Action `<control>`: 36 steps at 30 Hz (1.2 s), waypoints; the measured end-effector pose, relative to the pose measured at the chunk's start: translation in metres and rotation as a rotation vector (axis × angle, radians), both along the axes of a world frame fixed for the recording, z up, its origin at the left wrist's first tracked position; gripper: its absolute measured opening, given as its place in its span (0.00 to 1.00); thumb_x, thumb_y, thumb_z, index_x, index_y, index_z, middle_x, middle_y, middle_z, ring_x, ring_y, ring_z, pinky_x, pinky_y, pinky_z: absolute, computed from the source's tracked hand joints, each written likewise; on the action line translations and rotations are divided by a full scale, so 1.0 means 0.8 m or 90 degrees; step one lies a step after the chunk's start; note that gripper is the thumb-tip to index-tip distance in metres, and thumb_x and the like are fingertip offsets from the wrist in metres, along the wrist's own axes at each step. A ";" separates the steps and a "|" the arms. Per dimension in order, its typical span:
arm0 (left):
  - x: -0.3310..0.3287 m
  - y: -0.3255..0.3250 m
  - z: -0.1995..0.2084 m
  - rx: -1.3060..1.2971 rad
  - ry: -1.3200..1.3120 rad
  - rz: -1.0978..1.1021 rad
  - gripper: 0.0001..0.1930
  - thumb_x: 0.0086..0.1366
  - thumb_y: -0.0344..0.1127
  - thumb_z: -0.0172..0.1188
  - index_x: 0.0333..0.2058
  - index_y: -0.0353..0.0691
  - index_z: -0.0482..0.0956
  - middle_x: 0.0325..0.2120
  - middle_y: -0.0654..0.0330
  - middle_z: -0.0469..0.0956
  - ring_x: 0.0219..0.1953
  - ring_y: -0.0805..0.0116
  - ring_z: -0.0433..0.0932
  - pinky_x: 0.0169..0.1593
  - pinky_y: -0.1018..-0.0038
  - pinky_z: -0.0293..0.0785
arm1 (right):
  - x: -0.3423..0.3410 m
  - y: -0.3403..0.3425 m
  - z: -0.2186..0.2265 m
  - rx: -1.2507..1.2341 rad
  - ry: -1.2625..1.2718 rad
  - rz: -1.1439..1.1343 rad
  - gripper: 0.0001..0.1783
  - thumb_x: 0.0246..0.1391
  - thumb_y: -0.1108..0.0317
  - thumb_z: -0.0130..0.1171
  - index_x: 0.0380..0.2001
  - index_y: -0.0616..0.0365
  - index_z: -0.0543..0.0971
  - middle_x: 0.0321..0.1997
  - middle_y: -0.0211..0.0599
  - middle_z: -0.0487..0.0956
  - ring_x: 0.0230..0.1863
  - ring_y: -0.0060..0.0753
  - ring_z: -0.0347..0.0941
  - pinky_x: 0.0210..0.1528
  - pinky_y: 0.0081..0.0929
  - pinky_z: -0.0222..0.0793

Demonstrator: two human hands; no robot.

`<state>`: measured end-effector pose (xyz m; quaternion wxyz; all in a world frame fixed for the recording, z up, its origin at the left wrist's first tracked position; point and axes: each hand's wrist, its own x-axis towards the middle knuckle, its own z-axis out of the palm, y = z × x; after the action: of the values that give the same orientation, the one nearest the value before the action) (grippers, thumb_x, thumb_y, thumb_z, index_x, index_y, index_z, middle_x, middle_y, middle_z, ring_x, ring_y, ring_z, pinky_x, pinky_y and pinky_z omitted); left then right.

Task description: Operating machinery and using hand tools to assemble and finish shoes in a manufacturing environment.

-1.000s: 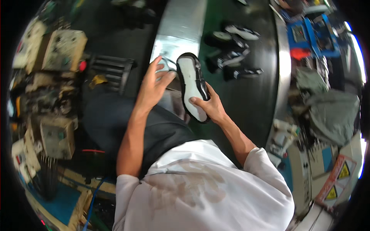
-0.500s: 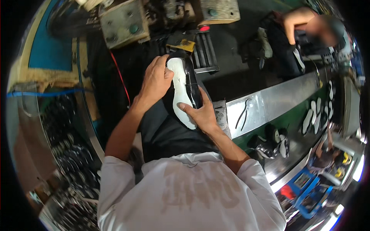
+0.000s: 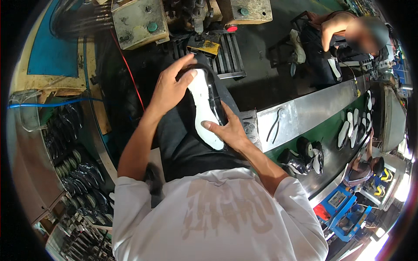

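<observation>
A black shoe lies sole up above my lap, its white bottom facing me. My right hand grips its near end from the right, thumb pressed on the white surface and fingers under the glossy side. At the far end, my left hand holds the left edge; its thumb touches the white bottom, and the fingers reach over the tip, partly hidden. Dark trousers are right beneath the shoe.
Ahead stands a machine with control boxes and a slatted metal stand. Pincers lie on the metal bench at right, several shoes beyond. Shoe racks fill the left. A co-worker sits far right.
My left hand's fingers have straightened and spread over the far end of the shoe. The shoe's near end has shifted slightly toward me, with my right hand still gripping it.
</observation>
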<state>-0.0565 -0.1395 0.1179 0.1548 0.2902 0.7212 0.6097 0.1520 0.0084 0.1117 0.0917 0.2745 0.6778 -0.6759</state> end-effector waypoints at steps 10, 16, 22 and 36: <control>0.022 0.049 -0.021 -0.115 0.288 0.076 0.12 0.78 0.29 0.59 0.53 0.29 0.84 0.46 0.43 0.86 0.46 0.39 0.87 0.47 0.59 0.84 | -0.101 0.041 -0.011 0.175 0.182 -0.001 0.44 0.68 0.49 0.68 0.76 0.65 0.67 0.67 0.62 0.79 0.67 0.48 0.77 0.69 0.38 0.71; 0.002 0.058 -0.037 -0.107 0.146 -0.022 0.13 0.76 0.31 0.62 0.53 0.29 0.83 0.46 0.44 0.86 0.47 0.38 0.86 0.51 0.57 0.82 | -0.083 0.049 -0.012 0.235 0.154 -0.016 0.45 0.67 0.50 0.68 0.77 0.64 0.65 0.70 0.66 0.77 0.70 0.60 0.76 0.71 0.43 0.70; -0.012 0.077 -0.083 -0.264 0.090 0.122 0.15 0.76 0.42 0.61 0.43 0.35 0.88 0.40 0.44 0.87 0.46 0.38 0.84 0.50 0.53 0.79 | 0.052 -0.004 0.048 0.671 0.120 0.370 0.53 0.54 0.53 0.78 0.81 0.24 0.63 0.86 0.65 0.45 0.78 0.84 0.54 0.75 0.63 0.67; 0.009 0.113 -0.106 -0.112 0.047 0.229 0.14 0.81 0.34 0.53 0.49 0.35 0.87 0.39 0.51 0.88 0.39 0.60 0.83 0.47 0.65 0.76 | 0.053 0.032 0.026 0.677 0.168 0.363 0.41 0.52 0.61 0.76 0.69 0.18 0.78 0.85 0.66 0.45 0.78 0.77 0.54 0.67 0.62 0.77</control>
<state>-0.0492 -0.0493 0.0331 0.0418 0.1641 0.8168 0.5514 0.1942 0.0343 0.1323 0.0349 0.0050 0.9742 -0.2228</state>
